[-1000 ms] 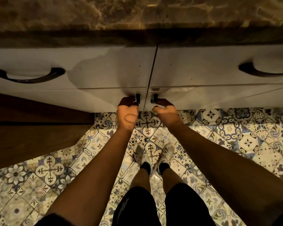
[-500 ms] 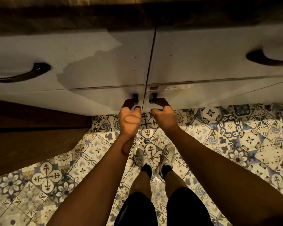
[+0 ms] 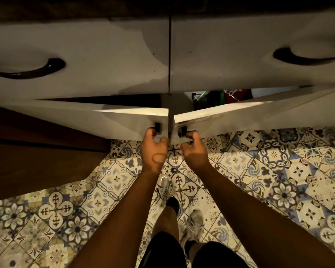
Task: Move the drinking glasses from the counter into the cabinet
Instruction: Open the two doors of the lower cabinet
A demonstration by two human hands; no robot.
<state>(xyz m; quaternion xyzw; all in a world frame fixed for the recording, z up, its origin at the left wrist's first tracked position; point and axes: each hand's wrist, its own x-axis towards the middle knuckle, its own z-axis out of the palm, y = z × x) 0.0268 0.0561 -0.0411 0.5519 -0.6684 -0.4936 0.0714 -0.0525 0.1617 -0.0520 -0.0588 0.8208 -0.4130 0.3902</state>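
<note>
White cabinet doors (image 3: pixel 124 120) ajar; left hand (image 3: pixel 154 147), right hand (image 3: pixel 194 147) grip handles.

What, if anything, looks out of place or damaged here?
Nothing stands out. The left hand and right hand each hold a cabinet door handle, with both doors partly open. No drinking glasses are in view.

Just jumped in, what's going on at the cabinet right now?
A person stands at the lower cabinet with a hand on each door. The left hand grips the left door's handle, and the right hand grips the right door's handle. Both doors are partly open, and a few items show inside behind the right one. No glasses are in view, so none is being moved yet.
</note>
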